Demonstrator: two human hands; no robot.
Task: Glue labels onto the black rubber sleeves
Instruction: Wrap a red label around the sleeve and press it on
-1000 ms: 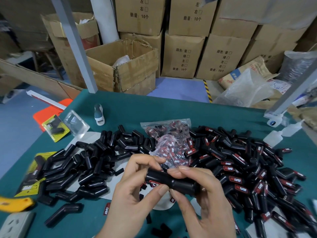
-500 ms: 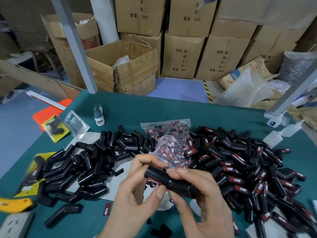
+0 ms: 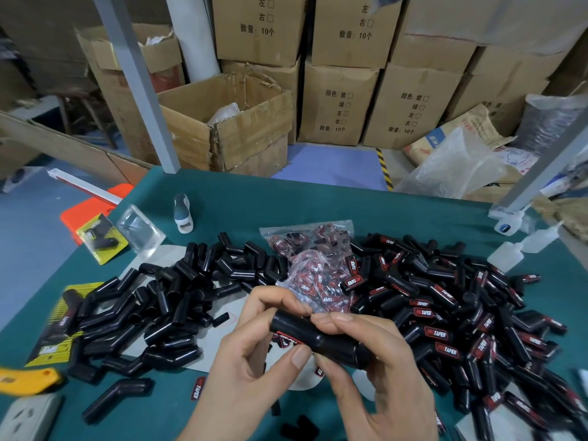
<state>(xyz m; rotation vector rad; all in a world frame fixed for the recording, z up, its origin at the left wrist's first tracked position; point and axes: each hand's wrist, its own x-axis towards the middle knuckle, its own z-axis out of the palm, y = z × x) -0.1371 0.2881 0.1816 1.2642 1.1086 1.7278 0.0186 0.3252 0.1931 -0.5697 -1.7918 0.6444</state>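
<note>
Now the sleeve [image 3: 318,340] has tilted, its left end higher than a second ago, so the label [image 3: 284,336] on its underside is likely being pressed home. Both hands pinch it: left hand [image 3: 251,361] at the labelled end, right hand [image 3: 375,370] curled round the near-right end, above the table's near middle

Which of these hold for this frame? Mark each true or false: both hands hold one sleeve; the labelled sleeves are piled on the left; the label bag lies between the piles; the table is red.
1. Both hands hold one black sleeve. True: the left hand and right hand grip it together.
2. The labelled sleeves are piled on the left. False: the labelled pile lies right; the plain pile lies left.
3. The label bag lies between the piles. True.
4. The table is red. False: it is dark green.
</note>
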